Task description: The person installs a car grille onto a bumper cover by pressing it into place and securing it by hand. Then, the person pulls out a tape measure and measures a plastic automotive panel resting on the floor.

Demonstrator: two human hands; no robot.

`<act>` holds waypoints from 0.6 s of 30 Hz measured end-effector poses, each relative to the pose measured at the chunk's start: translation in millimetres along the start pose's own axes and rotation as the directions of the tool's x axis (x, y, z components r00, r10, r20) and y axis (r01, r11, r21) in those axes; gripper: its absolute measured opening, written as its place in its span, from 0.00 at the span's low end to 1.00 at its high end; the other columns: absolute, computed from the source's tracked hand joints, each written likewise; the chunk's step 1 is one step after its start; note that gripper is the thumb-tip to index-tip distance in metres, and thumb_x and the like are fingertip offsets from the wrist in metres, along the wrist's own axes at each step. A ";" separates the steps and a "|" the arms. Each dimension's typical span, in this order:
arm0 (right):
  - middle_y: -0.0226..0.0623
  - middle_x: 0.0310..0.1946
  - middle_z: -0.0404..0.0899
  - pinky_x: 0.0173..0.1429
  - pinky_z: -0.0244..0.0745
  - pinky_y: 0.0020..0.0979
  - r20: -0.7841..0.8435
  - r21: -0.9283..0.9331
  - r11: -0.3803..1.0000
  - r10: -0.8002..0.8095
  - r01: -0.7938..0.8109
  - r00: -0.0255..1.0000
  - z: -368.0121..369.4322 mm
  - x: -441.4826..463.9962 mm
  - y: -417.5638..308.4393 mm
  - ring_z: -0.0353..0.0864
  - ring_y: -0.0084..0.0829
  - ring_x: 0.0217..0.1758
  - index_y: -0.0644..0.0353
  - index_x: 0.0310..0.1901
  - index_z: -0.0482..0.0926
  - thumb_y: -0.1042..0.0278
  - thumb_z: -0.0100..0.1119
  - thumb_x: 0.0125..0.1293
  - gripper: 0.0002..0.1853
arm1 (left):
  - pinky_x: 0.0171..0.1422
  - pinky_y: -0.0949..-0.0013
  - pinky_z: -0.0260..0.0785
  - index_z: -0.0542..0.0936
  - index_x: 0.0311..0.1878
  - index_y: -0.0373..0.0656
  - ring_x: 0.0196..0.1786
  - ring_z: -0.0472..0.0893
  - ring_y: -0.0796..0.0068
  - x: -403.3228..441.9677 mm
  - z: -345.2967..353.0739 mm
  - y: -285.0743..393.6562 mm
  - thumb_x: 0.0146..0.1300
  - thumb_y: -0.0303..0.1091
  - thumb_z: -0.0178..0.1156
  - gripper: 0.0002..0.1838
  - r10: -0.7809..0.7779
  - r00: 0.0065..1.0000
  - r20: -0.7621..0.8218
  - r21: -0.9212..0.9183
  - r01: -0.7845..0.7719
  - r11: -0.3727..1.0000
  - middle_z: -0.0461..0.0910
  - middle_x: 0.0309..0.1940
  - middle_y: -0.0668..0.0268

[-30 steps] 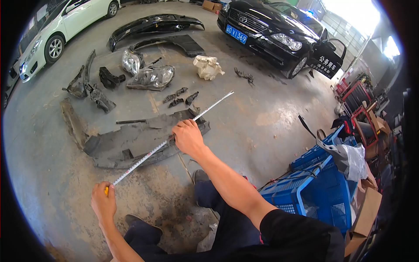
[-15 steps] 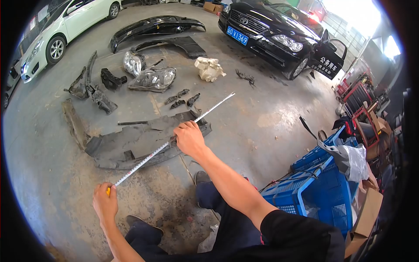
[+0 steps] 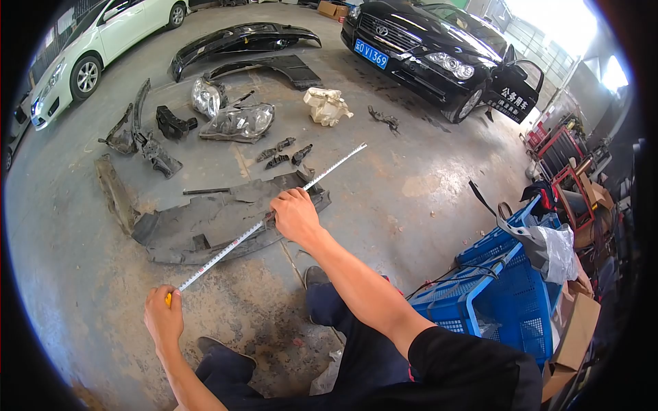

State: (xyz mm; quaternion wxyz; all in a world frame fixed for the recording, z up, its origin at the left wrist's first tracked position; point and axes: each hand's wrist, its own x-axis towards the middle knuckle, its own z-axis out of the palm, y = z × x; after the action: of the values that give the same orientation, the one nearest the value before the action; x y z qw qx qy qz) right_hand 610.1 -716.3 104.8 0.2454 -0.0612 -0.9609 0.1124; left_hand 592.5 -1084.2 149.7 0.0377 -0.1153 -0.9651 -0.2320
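Note:
A white tape measure blade [image 3: 223, 253] is drawn out diagonally, from lower left to upper right. At its lower end my left hand [image 3: 163, 315] is closed on the tape measure's yellow case, which mostly hides in the palm. My right hand [image 3: 295, 214] grips the blade farther along, and the free end of the tape sticks out beyond it. Beneath the blade and my right hand lies a dark, dusty plastic panel [image 3: 199, 222] on the floor. Several small black brackets [image 3: 277, 162] lie just past the panel.
Two headlights [image 3: 240, 122], a cream plastic part [image 3: 326, 106], a black fender [image 3: 274, 67] and a black bumper [image 3: 240, 42] lie farther off. A white car [image 3: 110, 34] and a black car [image 3: 425, 55] stand behind. Blue crates [image 3: 514, 301] stand at the right.

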 end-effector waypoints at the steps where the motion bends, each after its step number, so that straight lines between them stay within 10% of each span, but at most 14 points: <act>1: 0.39 0.35 0.82 0.69 0.66 0.44 0.000 0.000 1.000 0.000 0.000 1.000 0.2 -0.1 0.0 0.80 0.42 0.50 0.57 0.33 0.86 0.75 0.60 0.52 0.08 | 0.51 0.53 0.71 0.83 0.40 0.44 0.47 0.80 0.51 -0.2 0.1 0.0 0.65 0.36 0.62 0.07 0.001 1.000 -0.002 0.002 -0.001 1.000 0.80 0.39 0.58; 18: 0.38 0.36 0.84 0.71 0.64 0.48 0.039 -0.014 1.000 0.025 -0.024 0.999 -2.4 1.4 -1.9 0.80 0.41 0.52 0.57 0.34 0.85 0.73 0.60 0.54 0.07 | 0.53 0.51 0.70 0.83 0.39 0.43 0.48 0.80 0.49 1.5 -3.5 1.6 0.64 0.40 0.64 0.10 -0.048 0.995 0.091 0.001 0.048 0.999 0.82 0.41 0.56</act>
State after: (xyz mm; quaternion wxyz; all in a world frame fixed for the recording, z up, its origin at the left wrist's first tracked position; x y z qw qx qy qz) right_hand 609.8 -717.4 107.9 0.2247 -0.0722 -0.9655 0.1102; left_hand 591.4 -1084.1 153.7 -0.0118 -0.1024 -0.9682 -0.2280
